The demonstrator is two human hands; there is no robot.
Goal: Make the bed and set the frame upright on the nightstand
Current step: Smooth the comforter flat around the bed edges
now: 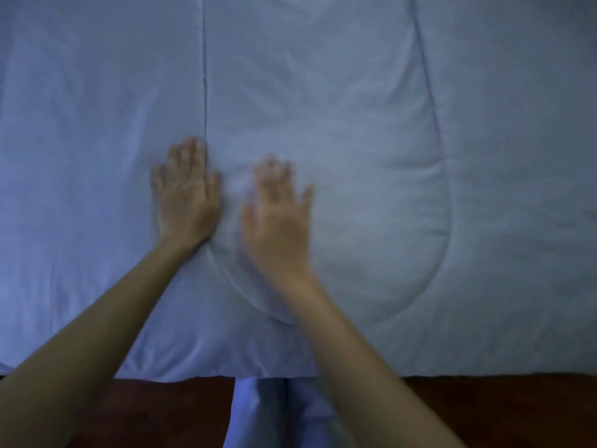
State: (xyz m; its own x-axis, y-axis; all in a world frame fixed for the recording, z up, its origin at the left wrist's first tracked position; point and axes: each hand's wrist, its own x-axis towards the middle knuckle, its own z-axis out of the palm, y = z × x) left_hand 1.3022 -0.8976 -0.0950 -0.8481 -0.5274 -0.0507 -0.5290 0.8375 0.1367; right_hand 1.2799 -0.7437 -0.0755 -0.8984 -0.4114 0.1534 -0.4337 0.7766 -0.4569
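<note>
Across the whole view spreads the pale blue quilt (355,130); left hand (185,195) lies flat on it, fingers spread beside a stitched seam (204,76); right hand (277,218), blurred, fingers splayed, grips nothing.

The right hand (277,221) is motion-blurred, fingertips smeared; both forearms run off the near edge; the quilt (355,124) overruns the far, left and right edges.

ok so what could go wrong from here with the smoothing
The left hand lies flat by the straight seam while the blurred right hand moves over the comforter; uneven pushing could bunch the padding into new creases. A fold of cloth hangs below the near edge and may stay untidy.
</note>
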